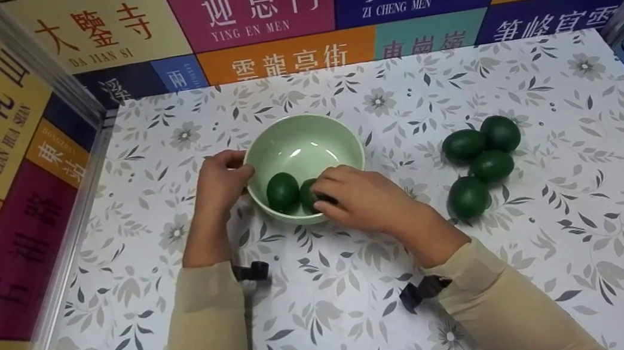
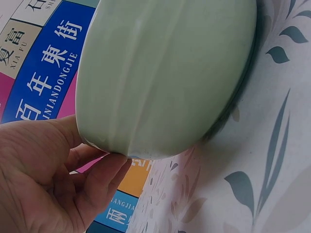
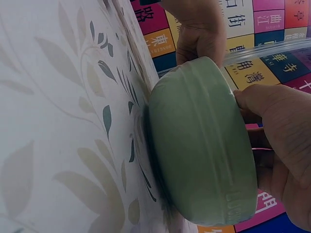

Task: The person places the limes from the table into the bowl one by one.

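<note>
A pale green bowl (image 1: 306, 130) stands on the patterned tabletop. My left hand (image 1: 222, 178) pinches its rim at the left side, thumb on the edge; the left wrist view shows the fingers (image 2: 104, 177) against the bowl's outer wall (image 2: 165, 82). One smooth dark green egg-shaped thing (image 1: 283, 192) lies in the bowl. My right hand (image 1: 363, 195) reaches over the near right rim, its fingers curled round a second dark green egg-shaped thing (image 1: 308, 195), partly hidden by them. In the right wrist view the bowl wall (image 3: 199, 145) hides what the right hand (image 3: 286, 141) holds.
To the right of the bowl several more dark green egg-shaped things (image 1: 492, 166) lie close together on the floral tabletop (image 1: 327, 293). Colourful panels with printed characters (image 1: 265, 0) rise behind the table and at both sides.
</note>
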Available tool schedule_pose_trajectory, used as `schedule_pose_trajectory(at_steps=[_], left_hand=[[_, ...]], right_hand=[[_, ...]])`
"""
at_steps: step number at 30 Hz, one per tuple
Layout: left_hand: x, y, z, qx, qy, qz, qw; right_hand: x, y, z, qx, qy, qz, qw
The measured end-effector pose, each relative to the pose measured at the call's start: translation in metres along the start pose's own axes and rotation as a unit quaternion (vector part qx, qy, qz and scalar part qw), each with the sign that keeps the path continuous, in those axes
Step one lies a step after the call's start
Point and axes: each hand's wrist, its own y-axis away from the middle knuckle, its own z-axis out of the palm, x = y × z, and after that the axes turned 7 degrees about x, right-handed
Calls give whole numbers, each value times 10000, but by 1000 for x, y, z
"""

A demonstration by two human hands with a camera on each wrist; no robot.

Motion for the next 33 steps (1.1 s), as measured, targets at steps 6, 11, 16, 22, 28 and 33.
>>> schedule_pose_trajectory(at_steps=[6, 11, 16, 22, 28, 33], left_hand=[[0, 1, 0, -49, 108, 54, 9999], [0, 1, -1, -58, 66, 97, 9999], [-1, 1, -1, -30, 25, 116, 9999], [-1, 0, -1, -18, 36, 80, 10000], [-1, 1, -1, -57, 96, 80, 9999], [-1, 1, -1, -62, 101, 47, 9999]], right_hand=[[0, 6, -5, 151, 83, -143, 9997], [2, 10, -8, 218, 111, -254, 9994], [4, 14, -13, 354, 138, -313, 9988], [7, 19, -18, 548, -17, -301, 9980], [11, 27, -26, 724, -30, -220, 9971], [17, 35, -31, 1003, 44, -172, 9948]])
